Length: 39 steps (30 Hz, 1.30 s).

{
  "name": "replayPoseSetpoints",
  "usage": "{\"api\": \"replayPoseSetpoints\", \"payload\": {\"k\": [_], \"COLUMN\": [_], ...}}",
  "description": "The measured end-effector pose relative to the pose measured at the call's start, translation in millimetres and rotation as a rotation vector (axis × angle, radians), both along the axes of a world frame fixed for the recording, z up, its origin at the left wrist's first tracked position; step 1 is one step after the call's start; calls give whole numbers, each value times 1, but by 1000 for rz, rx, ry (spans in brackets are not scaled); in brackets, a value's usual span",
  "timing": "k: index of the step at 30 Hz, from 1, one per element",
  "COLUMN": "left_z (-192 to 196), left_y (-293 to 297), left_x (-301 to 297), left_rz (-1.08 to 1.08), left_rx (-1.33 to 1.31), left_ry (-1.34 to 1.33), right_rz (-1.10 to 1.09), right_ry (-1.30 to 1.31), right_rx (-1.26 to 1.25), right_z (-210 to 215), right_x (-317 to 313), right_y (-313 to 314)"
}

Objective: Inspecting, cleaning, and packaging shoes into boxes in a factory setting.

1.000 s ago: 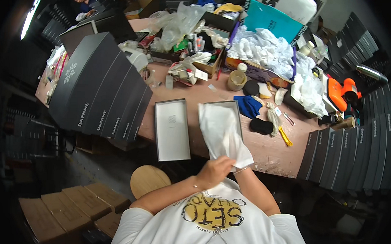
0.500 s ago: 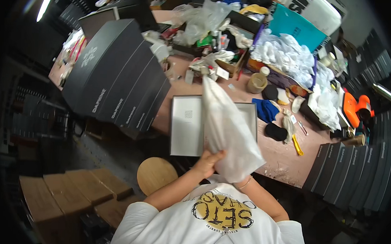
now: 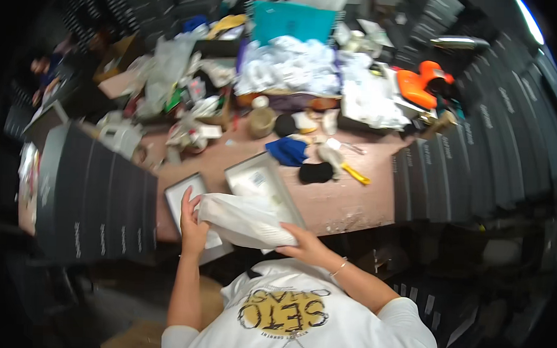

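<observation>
A white, thin-walled wrapped bundle [image 3: 242,222] lies across between my two hands; what is inside it does not show. My left hand [image 3: 193,228] grips its left end, fingers pointing up along it. At the other end my right hand [image 3: 307,246] has its fingers closed on the wrap. Beneath and beyond the bundle stands an open shallow grey box [image 3: 288,204] with a white inside and a sheet in it. The other half of that box [image 3: 177,197] lies to its left, partly hidden by my left hand and the bundle.
Grey shoe boxes are stacked at left [image 3: 97,191] and right [image 3: 478,158]. Beyond the box lie a blue cloth [image 3: 286,151], a black pad [image 3: 316,172], a yellow-handled tool [image 3: 355,173] and a jar [image 3: 261,122]. A bin of crumpled white paper [image 3: 289,69] stands at the back.
The bundle has gone from steeply tilted to nearly level, and my hands have spread to its two ends. The view has turned, so the table appears shifted left.
</observation>
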<state>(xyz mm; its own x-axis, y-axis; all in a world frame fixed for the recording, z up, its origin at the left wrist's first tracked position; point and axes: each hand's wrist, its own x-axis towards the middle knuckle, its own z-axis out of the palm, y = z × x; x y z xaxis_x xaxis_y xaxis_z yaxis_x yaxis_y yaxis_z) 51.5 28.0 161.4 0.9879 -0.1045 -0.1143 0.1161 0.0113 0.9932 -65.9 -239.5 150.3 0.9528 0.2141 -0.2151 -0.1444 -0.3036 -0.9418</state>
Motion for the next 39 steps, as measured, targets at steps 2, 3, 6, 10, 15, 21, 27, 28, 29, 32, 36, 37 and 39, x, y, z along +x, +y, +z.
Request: {"api": "replayPoseSetpoints", "payload": {"k": [2, 3, 6, 10, 15, 21, 27, 28, 29, 32, 36, 37, 39], "left_z": [-41, -62, -119, -166, -187, -202, -104, -119, -130, -122, -157, -159, -159], "left_y": [-44, -70, -122, -133, -148, -153, -105, -95, -94, -99, -113, -110, -108], "left_x": [17, 20, 3, -12, 18, 18, -25, -20, -21, -35, -38, -35, -37], "left_rz": [1, -10, -36, -285, -422, -467, -449, -465, -496, -682, -582, -526, -484], "left_rx": [-151, -324, -545, -246, -247, -135, 564, 714, 856, 1044, 1034, 1047, 1045], "left_ry": [-49, 87, 534, 576, 832, 721, -489, -559, -625, -557, -654, -662, -615], "right_rz": [-146, -201, -204, -53, -485, -1063, -1329, -1341, -1343, -1285, -1147, -1117, -1106], "right_ry": [-307, -263, -151, -135, -302, -691, -1087, -1157, -1192, -1272, -1245, -1247, -1201], "right_rx": [-228, -329, -723, -896, -605, -854, -1298, -1424, -1472, -1613, -1795, -1849, -1956], "right_z": [-11, -22, -70, -108, -49, 136, 330, 353, 373, 417, 438, 444, 454], "right_x": [4, 10, 33, 33, -12, -89, -159, -167, -175, -184, -191, -181, -162], "right_y": [2, 0, 1, 1, -40, -143, -209, -220, -229, -266, -304, -306, -308]}}
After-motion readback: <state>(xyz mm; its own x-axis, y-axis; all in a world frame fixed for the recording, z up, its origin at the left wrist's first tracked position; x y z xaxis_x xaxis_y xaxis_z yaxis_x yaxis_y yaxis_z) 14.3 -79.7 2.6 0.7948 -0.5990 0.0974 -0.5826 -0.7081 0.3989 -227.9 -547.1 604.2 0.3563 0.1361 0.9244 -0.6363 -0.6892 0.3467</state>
